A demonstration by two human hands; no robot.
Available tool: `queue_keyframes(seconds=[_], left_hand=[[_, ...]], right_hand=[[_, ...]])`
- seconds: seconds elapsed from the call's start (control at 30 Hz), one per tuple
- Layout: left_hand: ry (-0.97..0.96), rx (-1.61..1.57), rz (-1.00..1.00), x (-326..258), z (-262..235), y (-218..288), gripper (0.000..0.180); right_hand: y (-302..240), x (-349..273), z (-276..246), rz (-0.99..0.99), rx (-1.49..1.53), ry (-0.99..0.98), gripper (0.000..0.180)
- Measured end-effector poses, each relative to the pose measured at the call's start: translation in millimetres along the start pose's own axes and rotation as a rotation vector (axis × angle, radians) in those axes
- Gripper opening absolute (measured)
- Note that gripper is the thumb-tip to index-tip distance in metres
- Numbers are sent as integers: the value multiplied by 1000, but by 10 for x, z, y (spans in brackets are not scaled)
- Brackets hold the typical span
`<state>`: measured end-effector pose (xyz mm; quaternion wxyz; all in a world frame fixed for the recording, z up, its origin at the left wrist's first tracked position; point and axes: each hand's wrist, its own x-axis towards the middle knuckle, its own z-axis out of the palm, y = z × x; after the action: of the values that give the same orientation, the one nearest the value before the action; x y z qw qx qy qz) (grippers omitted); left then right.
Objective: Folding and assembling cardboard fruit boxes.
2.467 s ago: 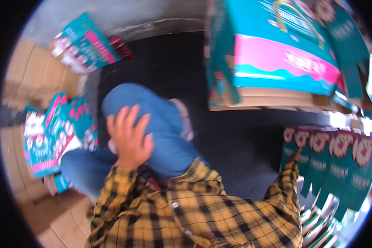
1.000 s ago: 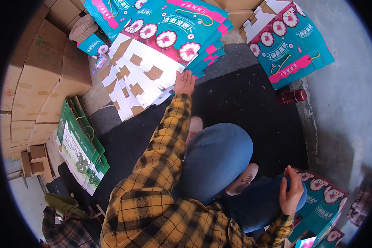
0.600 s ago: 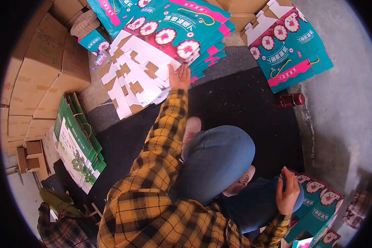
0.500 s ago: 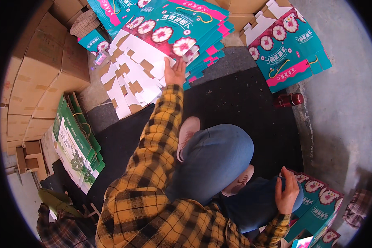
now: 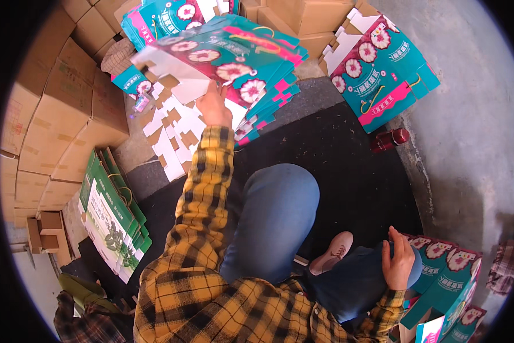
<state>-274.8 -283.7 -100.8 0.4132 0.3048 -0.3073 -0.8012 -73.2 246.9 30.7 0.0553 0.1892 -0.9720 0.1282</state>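
Note:
My left hand (image 5: 213,107) grips the near edge of the top flattened gift carton (image 5: 234,71), teal and pink with fruit pictures and a yellow cord handle. That carton is raised and tilted above a fanned stack of similar flat cartons (image 5: 277,102), whose white and brown slotted flaps (image 5: 174,128) spread out at the left. My thumb is hidden beneath the sheet's edge or by the hand itself. My right hand (image 5: 397,260) rests on my right knee, fingers extended, holding nothing. Beside that knee stand folded-up teal cartons (image 5: 448,280).
Another pile of flat teal cartons (image 5: 377,68) lies at the far right, with a dark red bottle (image 5: 389,140) near it. Green flat cartons (image 5: 111,223) lie on the left. Brown boxes (image 5: 62,97) are stacked along the left wall. A black mat (image 5: 348,171) covers the floor.
My left hand went from lying flat on the stack to gripping the top carton, lifting it and moving slightly left. My left knee shifted left. The right hand stayed on the knee.

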Motion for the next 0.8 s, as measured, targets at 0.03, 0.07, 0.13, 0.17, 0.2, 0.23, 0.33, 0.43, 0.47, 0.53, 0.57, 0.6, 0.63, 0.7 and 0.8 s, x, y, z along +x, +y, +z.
queue_keyframes(seconds=[0.03,0.07,0.13,0.17,0.2,0.23,0.33,0.43,0.47,0.53,0.57,0.6,0.63,0.7,0.8], left_hand=[[-56,45,103,-171,27,137,16],[-106,48,216,-380,91,174,19],[-190,148,264,-749,137,318,18],[-261,257,317,-862,103,411,19],[-280,459,322,-930,45,504,23],[-286,449,333,-1051,20,592,23],[-470,587,539,-1531,30,937,27],[-619,709,482,-1878,53,1366,23],[-685,655,543,-1931,126,1366,22],[-811,587,579,-2077,263,1445,26],[-821,554,622,-2131,307,1462,25],[-850,550,652,-2156,362,1457,24],[-878,545,680,-2173,419,1446,23],[-908,675,490,-2198,503,1437,20],[-1041,536,509,-2292,627,1151,19]], right_hand=[[-5,-10,-19,-4,7,11,35],[-2,-30,-32,-5,11,18,35],[6,-91,-70,-7,16,39,34],[11,-111,-77,-10,17,40,34],[7,-133,-86,-11,18,42,34],[2,-155,-100,-15,17,57,34],[7,-252,-173,-13,14,83,32],[52,-364,-231,2,7,103,32],[98,-417,-260,-4,17,109,31],[174,-479,-323,26,11,133,31],[184,-459,-338,-34,50,157,31],[185,-431,-364,-90,87,178,31],[178,-391,-417,-121,99,187,31],[172,-274,-566,-197,43,252,33],[215,-97,-963,-183,-26,363,37]])
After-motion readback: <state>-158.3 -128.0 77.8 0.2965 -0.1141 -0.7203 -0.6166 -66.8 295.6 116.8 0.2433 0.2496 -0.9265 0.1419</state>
